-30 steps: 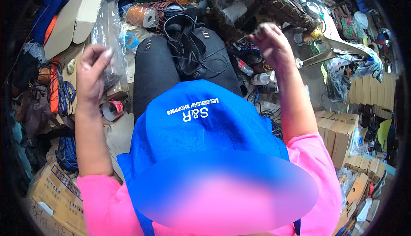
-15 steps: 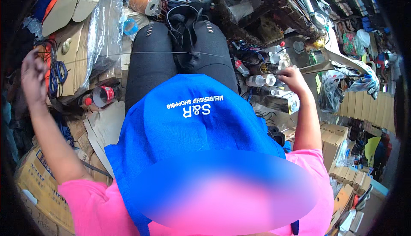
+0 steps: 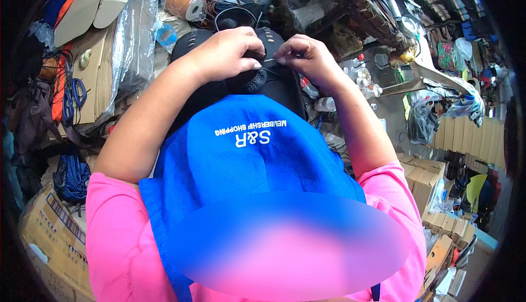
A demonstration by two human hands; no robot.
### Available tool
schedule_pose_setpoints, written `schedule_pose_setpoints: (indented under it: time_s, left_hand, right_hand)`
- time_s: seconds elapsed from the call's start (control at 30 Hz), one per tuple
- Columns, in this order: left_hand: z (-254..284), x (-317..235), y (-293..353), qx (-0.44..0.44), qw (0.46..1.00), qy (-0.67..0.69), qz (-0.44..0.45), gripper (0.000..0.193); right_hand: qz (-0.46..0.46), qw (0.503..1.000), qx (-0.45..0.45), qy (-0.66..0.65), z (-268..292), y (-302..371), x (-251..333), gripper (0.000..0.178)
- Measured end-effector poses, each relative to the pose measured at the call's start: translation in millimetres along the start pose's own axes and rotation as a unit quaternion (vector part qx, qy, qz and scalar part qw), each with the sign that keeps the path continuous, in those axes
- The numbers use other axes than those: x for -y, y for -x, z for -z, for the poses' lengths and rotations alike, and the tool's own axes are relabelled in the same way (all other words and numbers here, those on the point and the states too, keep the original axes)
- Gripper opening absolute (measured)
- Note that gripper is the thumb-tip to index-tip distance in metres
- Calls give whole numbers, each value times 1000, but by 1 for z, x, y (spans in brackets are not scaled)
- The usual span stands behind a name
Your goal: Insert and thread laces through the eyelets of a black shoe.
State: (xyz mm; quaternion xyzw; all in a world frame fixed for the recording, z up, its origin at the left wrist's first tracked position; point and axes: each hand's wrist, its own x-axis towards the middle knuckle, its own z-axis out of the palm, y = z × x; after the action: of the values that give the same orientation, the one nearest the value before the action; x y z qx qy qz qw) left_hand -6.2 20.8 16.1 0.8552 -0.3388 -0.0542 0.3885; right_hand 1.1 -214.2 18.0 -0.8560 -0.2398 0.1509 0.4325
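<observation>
Between my knees stands a black strapped item point(image 3: 253, 82), perhaps a shoe or sandal, with a loop of strap at its far end. My left hand point(image 3: 230, 53) is over it, fingers curled and pinched close to its top. Just to the right, my right hand point(image 3: 308, 60) pinches with thumb and forefinger. A short pale thread point(image 3: 269, 59) runs between the two hands, above the black item. The fingers partly hide the item's middle and the point where the thread meets it.
An orange spool point(image 3: 183, 4) in plastic lies beyond my knees. To the left are cardboard sheets point(image 3: 97, 77) and blue-handled scissors point(image 3: 75, 95). Clear plastic bottles point(image 3: 325, 105) lie to the right, near a dark wooden ledge point(image 3: 361, 14). A yellow carton point(image 3: 52, 236) sits lower left.
Both hands have come in from far out at either side to meet over the black item. The thread, stretched wide before, now shows only as a short length between them.
</observation>
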Motion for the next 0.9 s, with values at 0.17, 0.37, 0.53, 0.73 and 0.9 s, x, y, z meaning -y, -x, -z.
schedule_pose_setpoints:
  time_s: [0.17, 0.37, 0.53, 0.73, 0.9]
  left_hand:
    - [-1, 16, -12, 108, 991, 62, 45, 20]
    - [-8, 23, -12, 119, 977, 162, 75, 19]
    - [-9, 24, -11, 116, 973, 180, 84, 18]
    - [-13, 25, -11, 101, 974, 184, 88, 18]
    - [-15, 25, -10, 110, 967, 202, 108, 18]
  right_hand:
    - [11, 1000, 24, -4, -1, -6, -3, 16]
    - [55, 996, 54, 43, 0, -8, -2, 16]
    - [63, 994, 34, 86, 8, -9, -3, 15]
    - [60, 994, 67, 54, 0, -9, -4, 14]
    - [-4, 997, 47, -54, -14, 2, -14, 11]
